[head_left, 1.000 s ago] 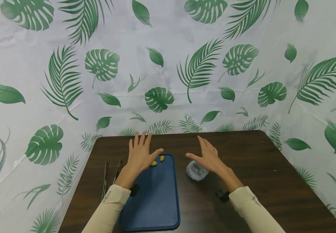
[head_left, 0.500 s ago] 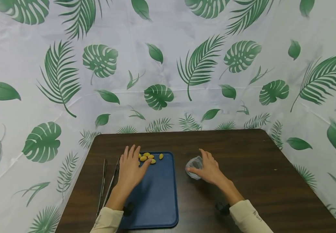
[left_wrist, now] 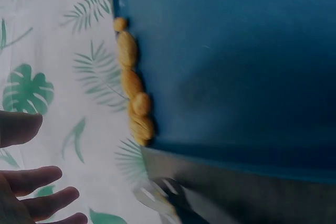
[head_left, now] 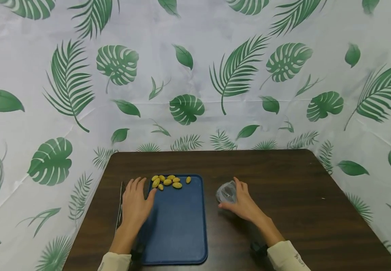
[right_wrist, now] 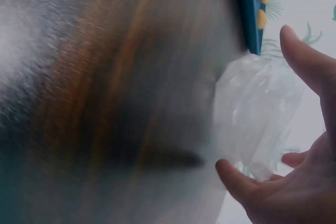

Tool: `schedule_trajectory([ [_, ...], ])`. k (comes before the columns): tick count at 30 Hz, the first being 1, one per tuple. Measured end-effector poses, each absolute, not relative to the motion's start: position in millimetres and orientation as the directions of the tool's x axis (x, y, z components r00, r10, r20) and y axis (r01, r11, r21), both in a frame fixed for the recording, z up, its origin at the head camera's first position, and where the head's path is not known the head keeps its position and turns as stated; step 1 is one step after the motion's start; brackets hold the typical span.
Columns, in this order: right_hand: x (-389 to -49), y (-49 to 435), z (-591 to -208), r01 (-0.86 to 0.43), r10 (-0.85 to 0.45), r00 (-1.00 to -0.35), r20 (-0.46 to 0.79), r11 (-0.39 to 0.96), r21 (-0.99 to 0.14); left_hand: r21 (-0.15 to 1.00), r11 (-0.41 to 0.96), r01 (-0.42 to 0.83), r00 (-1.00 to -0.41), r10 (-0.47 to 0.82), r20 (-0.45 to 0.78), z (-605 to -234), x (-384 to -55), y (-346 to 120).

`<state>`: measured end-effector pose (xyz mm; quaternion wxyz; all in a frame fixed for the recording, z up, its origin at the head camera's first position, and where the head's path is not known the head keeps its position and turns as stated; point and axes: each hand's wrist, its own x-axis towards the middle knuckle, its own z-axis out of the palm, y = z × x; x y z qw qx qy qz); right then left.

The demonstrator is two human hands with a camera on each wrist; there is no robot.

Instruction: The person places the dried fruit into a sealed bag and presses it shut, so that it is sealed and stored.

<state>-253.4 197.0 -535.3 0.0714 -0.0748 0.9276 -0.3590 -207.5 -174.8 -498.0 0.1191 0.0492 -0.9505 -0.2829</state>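
On the blue tray (head_left: 176, 226), several small yellow oval pieces (head_left: 167, 182) lie along the far edge; their kind is not clear. My left hand (head_left: 136, 205) hovers at the tray's left edge with relaxed, spread fingers, holding nothing. Partly hidden beneath it are the metal tongs (head_left: 119, 210), whose tips show low in the left wrist view. To the right of the tray stands a clear plastic container (head_left: 226, 192). Beside it, my right hand (head_left: 246, 205) has thumb and fingers parted at its near and right side; whether they touch it I cannot tell.
Everything stands on a dark wood table (head_left: 283, 188). A white cloth with green leaves (head_left: 195, 75) hangs behind and at both sides. Next to the left hand runs the tray's raised rim.
My left hand has moved left and nearer to me, off the tray towards the tongs, uncovering the yellow pieces. My right hand has come down beside the clear container.
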Motion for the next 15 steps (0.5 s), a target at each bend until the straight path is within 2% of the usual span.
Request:
schedule_trajectory([
  [15, -255.7, 196.3, -563.4, -0.199, -0.176, -0.979, 0.105, 0.694, -0.692, 0.555, 0.815, -0.167, -0.955, -0.274, 0.116, -522.5, -190.6, -217.9],
])
